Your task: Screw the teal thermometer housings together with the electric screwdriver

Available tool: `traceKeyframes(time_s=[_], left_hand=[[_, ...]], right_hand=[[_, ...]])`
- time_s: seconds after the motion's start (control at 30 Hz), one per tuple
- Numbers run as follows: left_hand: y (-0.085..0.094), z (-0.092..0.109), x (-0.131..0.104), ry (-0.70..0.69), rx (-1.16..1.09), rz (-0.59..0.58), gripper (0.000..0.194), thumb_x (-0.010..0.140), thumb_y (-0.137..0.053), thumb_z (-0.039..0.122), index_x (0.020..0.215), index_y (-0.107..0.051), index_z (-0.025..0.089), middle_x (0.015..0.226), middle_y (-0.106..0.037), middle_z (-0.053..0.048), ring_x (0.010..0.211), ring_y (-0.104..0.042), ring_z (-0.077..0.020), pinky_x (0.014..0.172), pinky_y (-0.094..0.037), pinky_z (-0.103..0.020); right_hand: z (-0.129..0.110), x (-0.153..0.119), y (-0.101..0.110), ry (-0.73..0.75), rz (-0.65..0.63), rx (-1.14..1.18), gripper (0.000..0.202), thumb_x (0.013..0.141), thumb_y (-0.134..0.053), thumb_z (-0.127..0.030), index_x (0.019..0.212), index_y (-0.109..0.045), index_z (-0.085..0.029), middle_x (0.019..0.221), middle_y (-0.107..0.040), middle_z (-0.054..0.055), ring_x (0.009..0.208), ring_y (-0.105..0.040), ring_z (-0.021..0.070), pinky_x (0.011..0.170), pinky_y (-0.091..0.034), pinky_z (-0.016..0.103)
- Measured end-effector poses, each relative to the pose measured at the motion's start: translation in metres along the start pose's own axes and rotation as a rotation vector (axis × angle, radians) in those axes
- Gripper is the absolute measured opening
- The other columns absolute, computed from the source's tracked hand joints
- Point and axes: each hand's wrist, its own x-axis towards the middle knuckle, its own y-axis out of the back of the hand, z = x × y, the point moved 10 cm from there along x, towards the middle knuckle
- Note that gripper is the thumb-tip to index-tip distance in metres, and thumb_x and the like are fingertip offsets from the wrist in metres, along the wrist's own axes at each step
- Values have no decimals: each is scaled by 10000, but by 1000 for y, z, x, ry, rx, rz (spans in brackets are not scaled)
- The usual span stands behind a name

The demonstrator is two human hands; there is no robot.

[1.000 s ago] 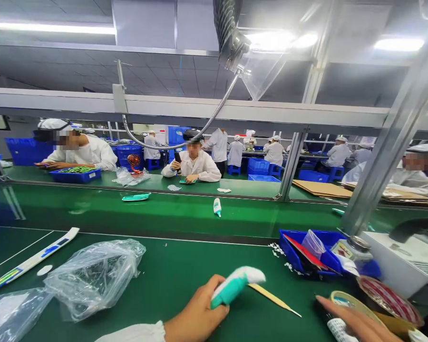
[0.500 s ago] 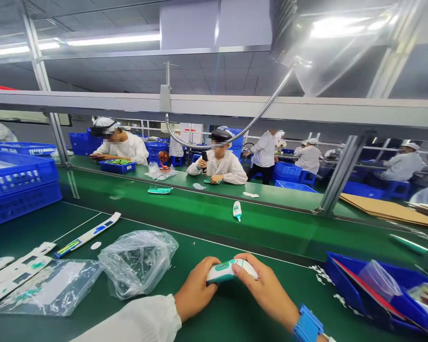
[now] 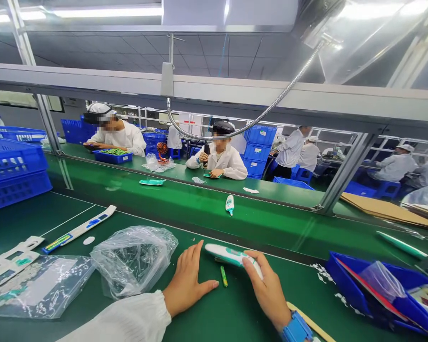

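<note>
My right hand (image 3: 266, 285) grips one end of a white and teal handheld thermometer (image 3: 224, 253), tilted a little above the green worktop. Beneath the thermometer is a small green battery (image 3: 224, 276); I cannot tell whether it lies on the worktop or is dropping. My left hand (image 3: 189, 280) is off the thermometer, its fingers stretched out and holding nothing, with the thumb close to the battery. Left of it sits a crumpled clear plastic bag (image 3: 133, 261). By my right wrist a thin tan strip (image 3: 310, 323) is partly hidden.
A blue bin (image 3: 371, 304) with a red-edged item and plastic stands at right. White casing parts (image 3: 10, 263) and a flat plastic bag (image 3: 39, 285) lie at left, near blue crates (image 3: 14, 171). Another thermometer (image 3: 229, 204) is on the green belt (image 3: 185, 204). Co-workers sit beyond.
My left hand has let go of the thermometer and opened. My right hand has tilted it, and the battery and tan strip have come into view. The view has shifted slightly.
</note>
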Motion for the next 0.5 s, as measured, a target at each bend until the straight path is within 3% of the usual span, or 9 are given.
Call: traceKeyframes(time_s=[0.07,0.17,0.27,0.4,0.5], left_hand=[[-4,5,-3,-27,31,-40,832,688,-620,444,1365,-254,130,1368,-334,-174,1282,-246,-318,1057,-174,-490],[-14,23,-1,-123,111,-117,836,661,-625,544,1335,-324,153,1375,-318,-173,1267,-260,-337,1039,-215,-494],[-29,47,8,-235,274,-168,749,659,-594,603,1264,-432,192,1286,-411,-164,1156,-378,-351,954,-309,-509],[-50,69,24,-296,385,-185,383,763,-516,427,1030,-579,160,1014,-554,-140,968,-484,-313,834,-395,-452],[-58,70,30,-276,412,-145,276,785,-441,307,939,-581,124,926,-570,-155,887,-519,-312,761,-418,-433]], right_hand=[[11,3,2,-66,32,99,464,724,-495,-641,877,-549,-206,616,-514,-19,518,-417,133,474,-326,236],[28,5,2,-197,66,263,533,724,-437,-705,851,-493,-190,504,-326,-74,415,-263,81,379,-215,189],[37,3,1,-276,90,397,535,716,-441,-721,802,-440,-193,499,-247,-102,399,-168,48,369,-141,157],[37,2,0,-300,105,498,575,649,-501,-750,763,-412,-194,489,-254,-110,398,-159,36,366,-133,142],[36,2,-1,-293,109,533,601,615,-511,-773,757,-418,-196,475,-252,-110,393,-164,38,358,-132,140]])
